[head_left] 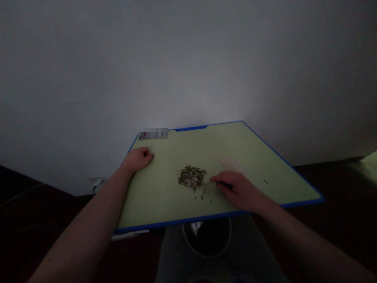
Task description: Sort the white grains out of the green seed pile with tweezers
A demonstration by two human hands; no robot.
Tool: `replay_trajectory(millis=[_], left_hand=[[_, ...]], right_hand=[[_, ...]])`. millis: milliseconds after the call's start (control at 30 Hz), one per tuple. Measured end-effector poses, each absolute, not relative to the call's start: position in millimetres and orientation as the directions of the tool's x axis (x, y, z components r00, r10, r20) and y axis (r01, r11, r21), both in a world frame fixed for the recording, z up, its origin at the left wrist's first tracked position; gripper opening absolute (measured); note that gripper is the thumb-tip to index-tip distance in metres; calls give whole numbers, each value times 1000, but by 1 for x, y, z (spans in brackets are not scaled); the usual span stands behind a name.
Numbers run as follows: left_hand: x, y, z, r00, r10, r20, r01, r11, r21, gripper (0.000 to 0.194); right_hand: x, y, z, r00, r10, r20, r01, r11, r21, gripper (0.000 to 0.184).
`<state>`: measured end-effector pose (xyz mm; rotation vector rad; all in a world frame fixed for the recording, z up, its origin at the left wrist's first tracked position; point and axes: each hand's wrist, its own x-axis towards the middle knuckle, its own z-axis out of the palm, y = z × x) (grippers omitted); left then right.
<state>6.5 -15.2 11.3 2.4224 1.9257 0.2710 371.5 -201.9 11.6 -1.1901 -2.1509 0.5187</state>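
My left hand (138,158) rests as a loose fist on the left side of the pale yellow-green tabletop (159,204), with nothing visible in it. A clear protractor (209,189) with a curved edge lies at the table surface, pinched by my right hand (234,188). Its curved side faces a loose pile of small dark grains or beans (191,177), with paler bits mixed in. Several stray dark grains lie in front of the pile. Beyond my right hand is a thin spread of small pale grains (230,163), partly hidden by the hand.
A blue rim (176,223) edges the table, whose far side stands against a grey wall (188,63). A pixelated flat item (153,133) lies at the far left corner. One small dark sliver (266,181) sits to the right. Below the near edge is a round bin (207,237).
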Motion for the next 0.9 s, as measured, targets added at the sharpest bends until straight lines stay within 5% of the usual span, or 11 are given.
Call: replay_trajectory(millis=[900], left_hand=[[-1, -20, 11, 267, 958, 110, 947, -281, 154, 38]], right_hand=[[336, -203, 13, -465, 827, 316, 604, 558, -569, 32]])
